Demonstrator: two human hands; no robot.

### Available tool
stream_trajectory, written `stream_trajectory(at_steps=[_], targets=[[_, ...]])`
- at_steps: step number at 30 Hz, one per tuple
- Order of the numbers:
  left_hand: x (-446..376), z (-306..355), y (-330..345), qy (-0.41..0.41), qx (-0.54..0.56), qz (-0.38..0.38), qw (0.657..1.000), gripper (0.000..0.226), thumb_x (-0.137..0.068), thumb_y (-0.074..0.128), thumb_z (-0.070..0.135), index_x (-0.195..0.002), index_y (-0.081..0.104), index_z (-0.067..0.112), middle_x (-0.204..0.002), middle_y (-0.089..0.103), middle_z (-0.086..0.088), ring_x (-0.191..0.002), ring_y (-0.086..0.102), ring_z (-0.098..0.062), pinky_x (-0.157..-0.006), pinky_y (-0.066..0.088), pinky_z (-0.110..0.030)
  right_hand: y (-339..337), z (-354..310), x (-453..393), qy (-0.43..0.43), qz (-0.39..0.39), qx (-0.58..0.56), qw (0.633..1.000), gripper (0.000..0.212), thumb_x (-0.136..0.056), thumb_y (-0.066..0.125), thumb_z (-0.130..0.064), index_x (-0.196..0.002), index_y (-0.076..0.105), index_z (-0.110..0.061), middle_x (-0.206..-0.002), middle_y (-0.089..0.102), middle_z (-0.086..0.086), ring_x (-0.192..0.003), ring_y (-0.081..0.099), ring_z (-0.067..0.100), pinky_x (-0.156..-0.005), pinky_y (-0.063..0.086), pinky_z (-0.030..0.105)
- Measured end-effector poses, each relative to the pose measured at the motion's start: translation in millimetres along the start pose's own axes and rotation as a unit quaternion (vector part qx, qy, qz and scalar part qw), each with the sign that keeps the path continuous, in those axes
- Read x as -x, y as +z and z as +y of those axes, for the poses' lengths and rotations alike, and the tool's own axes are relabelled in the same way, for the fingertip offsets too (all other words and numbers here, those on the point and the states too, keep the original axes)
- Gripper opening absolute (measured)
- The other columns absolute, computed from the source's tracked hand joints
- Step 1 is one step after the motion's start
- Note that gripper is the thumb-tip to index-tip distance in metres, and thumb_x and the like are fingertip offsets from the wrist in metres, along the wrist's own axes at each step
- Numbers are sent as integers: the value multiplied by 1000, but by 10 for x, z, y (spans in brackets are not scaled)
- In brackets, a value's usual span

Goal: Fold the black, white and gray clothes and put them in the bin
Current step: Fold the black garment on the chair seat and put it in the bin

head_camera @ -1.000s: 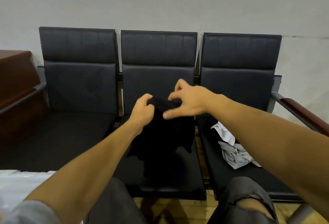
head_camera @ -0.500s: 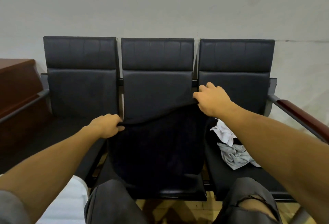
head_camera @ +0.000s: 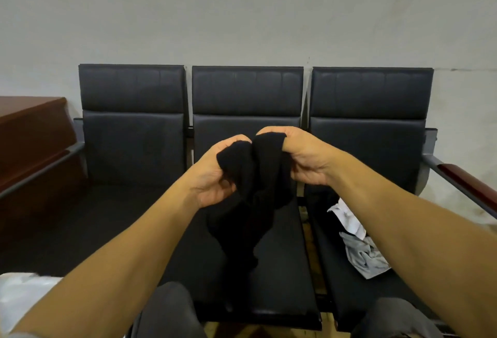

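A black garment [head_camera: 252, 189] hangs bunched in the air over the middle seat. My left hand [head_camera: 215, 176] grips its upper left corner, palm toward me. My right hand [head_camera: 301, 157] grips the upper right corner, and the two hands almost touch. The cloth droops down toward the seat. A white garment [head_camera: 347, 218] and a gray garment [head_camera: 363, 255] lie crumpled together on the right seat, partly behind my right forearm. A white shape [head_camera: 18, 297] shows at the lower left edge; I cannot tell if it is the bin.
Three joined black padded chairs [head_camera: 134, 149] stand against a gray wall. A brown wooden cabinet [head_camera: 29, 133] is at the left. A wood-topped armrest [head_camera: 462, 179] sticks out at the right. My knees [head_camera: 166, 310] are at the bottom.
Half a second ago the black garment was stretched wide between my hands. Now both hands have come together at the centre, folding the cloth in half so it hangs bunched.
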State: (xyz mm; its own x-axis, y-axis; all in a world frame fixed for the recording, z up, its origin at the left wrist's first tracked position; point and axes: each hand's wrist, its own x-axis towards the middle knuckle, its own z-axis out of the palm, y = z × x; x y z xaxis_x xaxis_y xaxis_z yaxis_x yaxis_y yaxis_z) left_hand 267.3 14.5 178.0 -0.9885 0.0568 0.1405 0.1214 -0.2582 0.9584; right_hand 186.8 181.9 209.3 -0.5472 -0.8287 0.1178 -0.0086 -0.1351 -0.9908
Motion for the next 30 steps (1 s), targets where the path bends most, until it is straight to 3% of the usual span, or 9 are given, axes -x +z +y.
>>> stream_trajectory(at_steps=[2,5,8,11,14,19,25,27,30], targets=[[-128,17,-36,-9,-25,7,1000,35,-99,51,7,-72,69,21,-71,60,2,-66,57,-11,-61,48,-26,-133,-2,-105,23,-8,-3,1000,30,-98,54,-3,-78,74,-15,-78,70,2,-74,69,12,-64,58,24],[-584,75,-235,-8,-59,132,989,20,-99,54,-1,-91,68,10,-86,68,-7,-86,66,-21,-72,58,-34,-468,108,-531,31,206,53,977,19,-97,61,-5,-88,74,-15,-86,73,6,-91,71,23,-68,60,31],[-1071,373,-747,6,-112,292,950,20,-99,51,-7,-94,64,8,-94,68,-12,-99,68,-29,-69,59,-33,-933,6,-893,-12,459,113,881,20,-92,64,-5,-83,71,-21,-90,72,6,-99,70,31,-77,61,39],[-1287,963,-1217,93,-267,374,883,13,-96,61,1,-95,66,12,-98,70,-13,-98,70,-35,-71,56,-35,-1259,-424,-1021,-81,539,217,810,16,-94,63,-12,-92,71,-25,-99,72,3,-100,67,26,-86,55,38],[-1282,1371,-1502,166,-474,372,780,16,-93,61,3,-101,68,15,-99,71,-11,-92,66,-29,-83,52,-37,-1367,-731,-1015,-132,537,321,769,21,-99,57,-15,-114,71,-22,-107,67,0,-97,60,19,-87,51,35],[-954,1058,-1720,184,-618,301,702,19,-97,61,8,-108,72,18,-104,73,-4,-97,66,-27,-88,54,-44,-1402,-326,-711,-104,504,452,728,24,-101,53,-13,-120,68,-18,-106,66,2,-93,58,20,-80,44,32],[-446,-15,-1901,68,-637,118,758,23,-94,70,12,-96,71,35,-97,73,15,-93,67,-3,-90,52,-30,-1501,1114,6,-3,354,572,740,20,-94,60,-16,-107,70,-27,-101,72,-1,-95,66,26,-80,52,39],[-275,-472,-1934,-31,-623,-4,781,23,-92,74,16,-89,71,39,-91,74,16,-89,68,-1,-90,54,-32,-1454,1720,284,59,274,586,760,21,-91,58,-25,-102,67,-40,-98,70,-7,-94,65,21,-84,52,40],[-66,-1084,-1860,-243,-577,-176,760,16,-83,79,49,-96,76,40,-101,75,4,-95,69,-10,-89,54,-37,-1304,2387,625,195,93,613,760,28,-90,54,-38,-115,63,-46,-113,63,-11,-108,57,15,-99,45,33]])
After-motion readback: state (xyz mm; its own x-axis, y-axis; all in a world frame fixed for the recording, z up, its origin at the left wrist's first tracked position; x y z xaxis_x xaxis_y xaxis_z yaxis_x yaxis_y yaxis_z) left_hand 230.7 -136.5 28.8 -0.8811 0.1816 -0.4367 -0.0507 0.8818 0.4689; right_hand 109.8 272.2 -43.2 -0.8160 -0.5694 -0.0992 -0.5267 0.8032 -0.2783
